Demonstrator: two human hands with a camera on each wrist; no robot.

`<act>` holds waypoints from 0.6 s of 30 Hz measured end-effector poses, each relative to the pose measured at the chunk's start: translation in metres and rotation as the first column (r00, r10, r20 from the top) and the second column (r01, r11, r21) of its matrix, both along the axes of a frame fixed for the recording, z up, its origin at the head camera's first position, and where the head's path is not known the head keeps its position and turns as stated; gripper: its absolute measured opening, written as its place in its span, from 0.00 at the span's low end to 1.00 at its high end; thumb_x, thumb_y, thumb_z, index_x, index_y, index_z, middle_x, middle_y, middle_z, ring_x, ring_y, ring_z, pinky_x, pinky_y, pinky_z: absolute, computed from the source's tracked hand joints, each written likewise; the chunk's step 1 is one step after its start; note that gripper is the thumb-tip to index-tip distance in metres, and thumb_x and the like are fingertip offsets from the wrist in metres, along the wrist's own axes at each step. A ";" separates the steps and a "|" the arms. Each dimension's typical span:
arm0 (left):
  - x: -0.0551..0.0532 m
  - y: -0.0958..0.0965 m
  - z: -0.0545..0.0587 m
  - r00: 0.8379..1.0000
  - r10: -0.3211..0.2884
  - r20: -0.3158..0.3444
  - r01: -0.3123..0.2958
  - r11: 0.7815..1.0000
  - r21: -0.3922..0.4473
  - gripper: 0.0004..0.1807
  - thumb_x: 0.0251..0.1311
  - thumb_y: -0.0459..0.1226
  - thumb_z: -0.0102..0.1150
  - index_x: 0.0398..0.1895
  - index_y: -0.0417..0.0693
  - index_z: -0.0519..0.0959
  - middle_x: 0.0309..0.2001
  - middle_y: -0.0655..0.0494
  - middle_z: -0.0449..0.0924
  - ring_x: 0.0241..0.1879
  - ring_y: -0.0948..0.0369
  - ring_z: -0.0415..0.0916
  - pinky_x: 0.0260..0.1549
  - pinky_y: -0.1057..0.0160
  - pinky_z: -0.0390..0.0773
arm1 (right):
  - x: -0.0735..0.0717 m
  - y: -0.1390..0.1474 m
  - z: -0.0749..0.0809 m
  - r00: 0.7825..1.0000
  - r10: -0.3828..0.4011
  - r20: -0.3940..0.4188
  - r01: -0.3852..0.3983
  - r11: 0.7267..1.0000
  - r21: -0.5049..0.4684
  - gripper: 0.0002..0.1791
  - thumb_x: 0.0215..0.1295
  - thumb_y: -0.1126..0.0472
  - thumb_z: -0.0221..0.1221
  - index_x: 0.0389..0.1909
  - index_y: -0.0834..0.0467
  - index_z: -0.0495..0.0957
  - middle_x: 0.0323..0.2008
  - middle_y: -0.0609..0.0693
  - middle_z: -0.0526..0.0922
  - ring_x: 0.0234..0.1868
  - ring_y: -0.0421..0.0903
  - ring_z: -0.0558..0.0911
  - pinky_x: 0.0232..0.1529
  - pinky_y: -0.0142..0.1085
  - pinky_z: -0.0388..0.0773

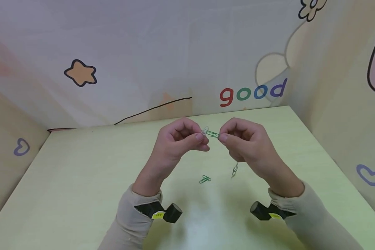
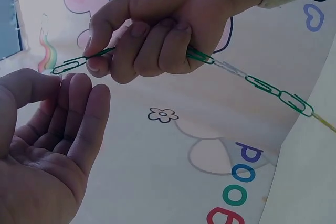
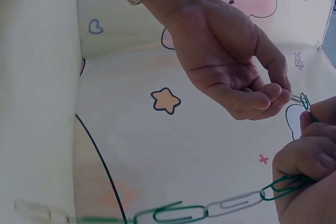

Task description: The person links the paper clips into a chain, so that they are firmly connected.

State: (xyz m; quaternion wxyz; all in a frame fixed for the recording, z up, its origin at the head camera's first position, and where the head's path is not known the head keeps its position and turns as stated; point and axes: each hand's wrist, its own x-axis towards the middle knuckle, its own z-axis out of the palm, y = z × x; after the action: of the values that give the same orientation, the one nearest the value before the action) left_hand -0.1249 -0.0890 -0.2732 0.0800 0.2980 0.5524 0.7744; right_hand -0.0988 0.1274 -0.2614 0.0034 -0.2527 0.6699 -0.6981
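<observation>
Above the table, my left hand (image 1: 182,139) pinches a whitish paper clip (image 1: 205,130) between thumb and fingers. Facing it, my right hand (image 1: 248,140) pinches a green paper clip (image 1: 211,134) whose free end meets the whitish one. Whether the two clips are linked I cannot tell. The green clip is the end of a paper clip chain (image 2: 262,85), which passes under the right hand's curled fingers and hangs out below the palm. Green and whitish links show in the right wrist view, where the chain (image 3: 233,202) runs off to the lower left.
Two loose green paper clips (image 1: 205,179) lie on the pale table (image 1: 81,180), below and between my hands. A printed cloth backdrop (image 1: 143,62) rises behind the table and along both sides.
</observation>
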 end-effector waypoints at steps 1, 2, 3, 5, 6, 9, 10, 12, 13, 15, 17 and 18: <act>0.001 0.001 0.000 1.000 -0.003 -0.004 0.003 1.000 -0.002 0.02 0.64 0.28 0.60 0.36 0.36 0.77 0.33 0.47 0.81 0.33 0.54 0.83 0.44 0.45 0.83 | 0.000 0.000 0.000 1.000 0.002 -0.001 -0.002 1.000 -0.002 0.06 0.71 0.72 0.53 0.37 0.61 0.78 0.18 0.50 0.64 0.14 0.47 0.56 0.13 0.37 0.52; 0.001 0.001 0.000 1.000 -0.003 -0.007 0.003 1.000 -0.004 0.02 0.65 0.29 0.60 0.37 0.36 0.77 0.34 0.47 0.81 0.33 0.53 0.83 0.43 0.46 0.83 | 0.001 -0.001 0.000 1.000 0.005 -0.003 -0.006 1.000 -0.004 0.07 0.71 0.73 0.53 0.37 0.61 0.78 0.18 0.50 0.64 0.14 0.47 0.56 0.13 0.37 0.52; 0.001 0.001 -0.001 1.000 -0.002 -0.009 0.002 1.000 -0.004 0.02 0.65 0.29 0.59 0.37 0.37 0.77 0.33 0.47 0.81 0.32 0.53 0.82 0.43 0.46 0.84 | 0.001 -0.001 0.000 1.000 0.010 -0.006 -0.010 1.000 -0.007 0.07 0.71 0.73 0.53 0.37 0.61 0.78 0.18 0.50 0.63 0.14 0.47 0.56 0.13 0.37 0.52; 0.001 0.003 -0.002 1.000 0.002 -0.013 -0.002 1.000 -0.003 0.02 0.65 0.30 0.59 0.37 0.37 0.77 0.33 0.48 0.80 0.31 0.54 0.82 0.42 0.48 0.84 | 0.001 0.000 -0.001 1.000 0.013 -0.011 -0.013 1.000 -0.015 0.07 0.71 0.73 0.52 0.37 0.61 0.78 0.18 0.50 0.64 0.14 0.47 0.56 0.13 0.37 0.52; 0.001 0.003 -0.003 1.000 0.007 -0.014 -0.007 1.000 -0.001 0.02 0.65 0.30 0.59 0.37 0.38 0.77 0.32 0.48 0.79 0.30 0.54 0.82 0.41 0.50 0.84 | 0.001 0.000 -0.001 1.000 0.013 -0.014 -0.013 1.000 -0.021 0.07 0.71 0.73 0.52 0.37 0.61 0.78 0.18 0.50 0.64 0.14 0.47 0.56 0.13 0.37 0.52; 0.000 0.003 -0.004 0.999 0.019 -0.026 -0.019 1.000 0.002 0.00 0.66 0.30 0.58 0.36 0.42 0.78 0.30 0.49 0.77 0.28 0.55 0.80 0.38 0.53 0.84 | 0.002 0.001 -0.001 1.000 -0.001 -0.020 0.000 1.000 -0.030 0.08 0.71 0.73 0.52 0.37 0.62 0.78 0.19 0.51 0.64 0.14 0.48 0.57 0.12 0.37 0.53; 0.000 0.003 -0.004 0.999 0.022 -0.032 -0.022 1.000 0.002 0.01 0.66 0.30 0.58 0.36 0.43 0.78 0.29 0.49 0.76 0.27 0.55 0.79 0.37 0.54 0.84 | 0.002 0.002 -0.001 1.000 -0.006 -0.022 0.006 0.999 -0.033 0.08 0.71 0.73 0.51 0.37 0.62 0.78 0.19 0.51 0.64 0.14 0.48 0.57 0.12 0.37 0.53; 0.000 0.004 -0.004 0.999 0.023 -0.038 -0.023 1.000 0.004 0.01 0.66 0.30 0.58 0.35 0.43 0.78 0.29 0.49 0.74 0.26 0.55 0.78 0.36 0.55 0.84 | 0.001 0.002 -0.001 1.000 -0.015 -0.024 0.015 0.999 -0.038 0.07 0.71 0.73 0.51 0.37 0.62 0.78 0.19 0.51 0.64 0.14 0.47 0.57 0.12 0.38 0.53; 0.000 0.005 -0.004 0.999 0.021 -0.040 -0.021 1.000 0.004 0.01 0.65 0.30 0.57 0.35 0.43 0.78 0.28 0.49 0.74 0.26 0.55 0.78 0.36 0.55 0.84 | 0.001 0.002 0.000 1.000 -0.017 -0.024 0.016 0.999 -0.039 0.07 0.71 0.73 0.51 0.37 0.62 0.78 0.18 0.51 0.64 0.14 0.47 0.57 0.12 0.38 0.53; 0.000 0.006 -0.004 0.999 0.014 -0.039 -0.014 1.000 0.008 0.01 0.65 0.31 0.58 0.35 0.42 0.78 0.28 0.49 0.73 0.25 0.55 0.78 0.35 0.55 0.84 | 0.000 0.002 0.000 1.000 -0.009 -0.024 0.008 0.999 -0.043 0.08 0.71 0.73 0.51 0.37 0.62 0.78 0.18 0.51 0.64 0.14 0.47 0.57 0.12 0.38 0.53; 0.001 0.007 -0.004 0.999 0.006 -0.034 -0.006 1.000 0.013 0.02 0.65 0.31 0.59 0.36 0.40 0.78 0.29 0.49 0.73 0.25 0.55 0.78 0.35 0.55 0.84 | -0.001 0.001 -0.001 1.000 0.005 -0.025 -0.006 0.999 -0.044 0.08 0.71 0.74 0.51 0.36 0.62 0.77 0.18 0.51 0.63 0.14 0.47 0.56 0.12 0.38 0.52; 0.001 0.008 -0.005 0.999 0.003 -0.035 -0.003 1.000 0.016 0.02 0.65 0.31 0.59 0.36 0.40 0.78 0.29 0.49 0.73 0.25 0.55 0.77 0.35 0.55 0.84 | -0.001 0.001 -0.001 1.000 0.011 -0.026 -0.012 0.999 -0.042 0.08 0.70 0.74 0.51 0.36 0.62 0.77 0.18 0.51 0.63 0.14 0.47 0.56 0.12 0.37 0.52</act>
State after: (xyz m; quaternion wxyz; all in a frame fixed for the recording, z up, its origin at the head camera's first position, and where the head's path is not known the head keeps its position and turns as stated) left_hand -0.1237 -0.0813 -0.2778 0.0669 0.3111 0.5481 0.7735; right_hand -0.0995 0.1284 -0.2621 -0.0066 -0.2655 0.6537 -0.7086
